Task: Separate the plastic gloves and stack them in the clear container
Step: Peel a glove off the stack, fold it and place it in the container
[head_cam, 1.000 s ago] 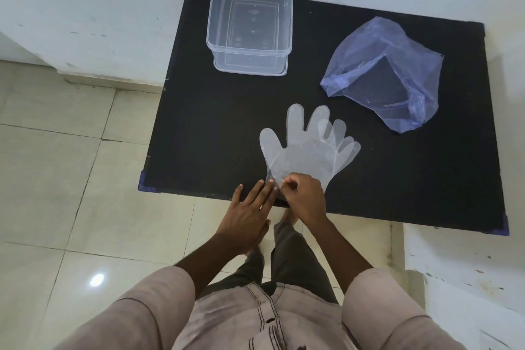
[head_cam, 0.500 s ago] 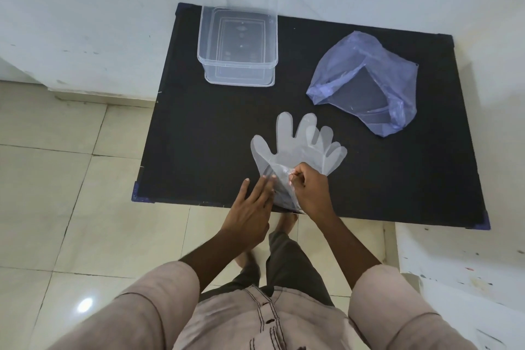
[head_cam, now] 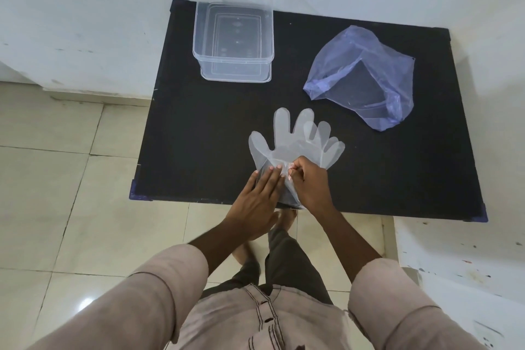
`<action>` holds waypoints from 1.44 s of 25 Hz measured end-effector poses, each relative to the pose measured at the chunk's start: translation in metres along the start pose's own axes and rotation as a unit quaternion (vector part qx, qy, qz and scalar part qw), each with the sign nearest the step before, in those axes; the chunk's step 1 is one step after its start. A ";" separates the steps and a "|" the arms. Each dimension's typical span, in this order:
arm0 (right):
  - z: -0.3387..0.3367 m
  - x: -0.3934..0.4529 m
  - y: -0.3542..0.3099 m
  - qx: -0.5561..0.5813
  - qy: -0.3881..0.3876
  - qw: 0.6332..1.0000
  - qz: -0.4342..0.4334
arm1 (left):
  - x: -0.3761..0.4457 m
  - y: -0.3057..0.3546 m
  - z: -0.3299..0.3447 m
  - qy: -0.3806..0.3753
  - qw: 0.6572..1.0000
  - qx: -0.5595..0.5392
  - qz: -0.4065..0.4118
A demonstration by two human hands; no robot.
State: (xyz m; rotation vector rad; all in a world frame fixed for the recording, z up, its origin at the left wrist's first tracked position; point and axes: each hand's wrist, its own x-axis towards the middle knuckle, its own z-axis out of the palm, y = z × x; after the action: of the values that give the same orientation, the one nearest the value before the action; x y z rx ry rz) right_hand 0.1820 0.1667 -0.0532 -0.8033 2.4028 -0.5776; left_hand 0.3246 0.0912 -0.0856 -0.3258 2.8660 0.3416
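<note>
several plastic gloves (head_cam: 295,142), layered flat at table (head_cam: 199,136) near edge, fingers pointing away. right hand (head_cam: 311,183) pinches top cuff; left hand (head_cam: 260,196) flat, fingers spread, pinning cuffs. clear container (head_cam: 233,42) empty, far-left, nearer left hand.

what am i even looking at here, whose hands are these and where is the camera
There is no machine here. A person wears a camera on the head, so you look down over their chest and arms at a black table. The left hand lies flat on the cuff end of a pile of thin see-through plastic gloves, pinning it down. The right hand pinches one layer at the cuff, apparently to peel a glove off. At the far edge stands an empty clear container, where the gloves should go. To its right lies a crumpled bluish plastic bag.
</note>
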 end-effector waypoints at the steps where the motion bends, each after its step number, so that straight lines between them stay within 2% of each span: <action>1: -0.001 0.000 -0.001 0.007 0.004 1.000 0.001 | 0.001 0.000 0.005 -0.002 1.000 -0.003 -0.007; 11: -0.011 0.005 -0.004 0.031 0.017 0.999 -0.029 | 0.002 -0.014 0.033 -0.002 0.999 -0.034 -0.021; 17: -0.062 0.026 -0.010 -0.025 0.016 0.999 -0.019 | 0.000 -0.012 0.030 -0.013 0.999 -0.043 -0.028; 27: -0.166 0.071 -0.018 -0.051 0.142 0.986 -0.069 | 0.002 -0.010 0.021 -0.020 0.999 -0.041 -0.030; 36: -0.231 0.079 -0.034 -0.107 0.208 0.963 -0.135 | 0.001 -0.010 0.026 -0.024 0.999 -0.035 -0.027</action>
State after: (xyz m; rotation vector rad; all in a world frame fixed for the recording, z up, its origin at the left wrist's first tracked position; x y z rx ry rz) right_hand 0.0030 0.1423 0.1141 -1.2210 2.7944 -0.6510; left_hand 0.3315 0.0883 -0.1123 -0.4004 2.7979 0.4352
